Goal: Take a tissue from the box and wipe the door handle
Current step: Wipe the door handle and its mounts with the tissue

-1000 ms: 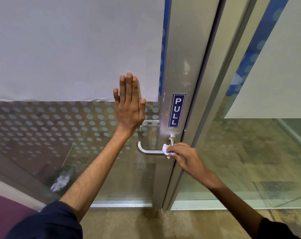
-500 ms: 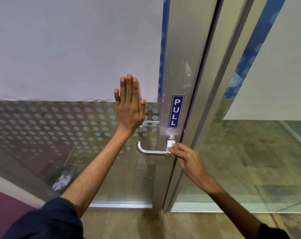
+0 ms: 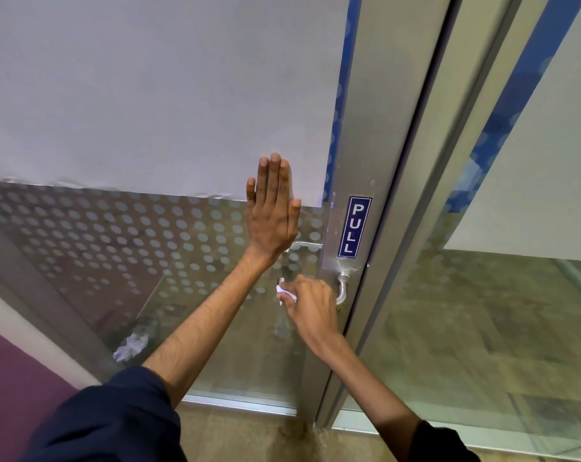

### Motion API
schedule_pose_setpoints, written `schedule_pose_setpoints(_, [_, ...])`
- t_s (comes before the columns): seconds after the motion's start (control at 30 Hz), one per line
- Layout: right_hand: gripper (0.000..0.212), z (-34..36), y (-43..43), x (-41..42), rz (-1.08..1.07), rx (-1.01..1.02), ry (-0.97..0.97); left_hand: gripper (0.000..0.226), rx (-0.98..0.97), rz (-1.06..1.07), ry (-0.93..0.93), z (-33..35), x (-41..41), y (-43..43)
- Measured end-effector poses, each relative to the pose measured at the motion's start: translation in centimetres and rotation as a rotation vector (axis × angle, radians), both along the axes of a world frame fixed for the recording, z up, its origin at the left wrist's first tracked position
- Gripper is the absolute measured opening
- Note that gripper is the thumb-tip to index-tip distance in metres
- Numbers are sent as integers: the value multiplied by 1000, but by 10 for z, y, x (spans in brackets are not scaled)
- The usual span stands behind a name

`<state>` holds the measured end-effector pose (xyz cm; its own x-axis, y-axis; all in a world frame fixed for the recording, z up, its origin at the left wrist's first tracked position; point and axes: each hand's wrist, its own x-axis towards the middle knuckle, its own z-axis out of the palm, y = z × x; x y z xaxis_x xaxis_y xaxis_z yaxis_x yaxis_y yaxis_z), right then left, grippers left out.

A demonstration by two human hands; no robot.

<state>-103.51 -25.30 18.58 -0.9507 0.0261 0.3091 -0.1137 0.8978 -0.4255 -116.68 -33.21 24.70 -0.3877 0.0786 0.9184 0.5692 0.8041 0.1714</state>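
Note:
A silver lever door handle (image 3: 343,290) juts from the metal door stile under a blue PULL sign (image 3: 354,226). My right hand (image 3: 310,308) covers most of the lever and is shut on a small white tissue (image 3: 286,294), pressed at the lever's free left end. Only the handle's curved neck by the stile and its left tip show. My left hand (image 3: 272,211) lies flat on the glass door above the handle, fingers together and pointing up. No tissue box is in view.
The glass door (image 3: 149,255) carries white film above and a frosted dot pattern below. A second glass panel (image 3: 482,311) stands to the right of the metal frame (image 3: 415,195). A crumpled white object (image 3: 131,345) lies behind the glass at lower left.
My right hand has slid left along the lever with the tissue, from the neck by the stile to the free end. My left hand stays flat on the glass.

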Motion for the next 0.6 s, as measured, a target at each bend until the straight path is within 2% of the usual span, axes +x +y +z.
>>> schedule_pose_setpoints(0.2, [22, 5, -16, -18, -117, -81, -24, 59, -8, -16, -4, 2, 5, -1])
schedule_pose_setpoints(0.33, [21, -4, -4, -7, -15, -204, 4, 60, -28, -3, -24, 2, 7, -1])
schedule_pose_setpoints(0.47, [22, -9, 21, 5, 132, -179, -9, 62, -59, 13, -39, 0, 10, -4])
schedule_pose_setpoints(0.6, [23, -14, 54, 16, 91, -173, 18, 65, -95, 31, -56, 2, 15, -7])
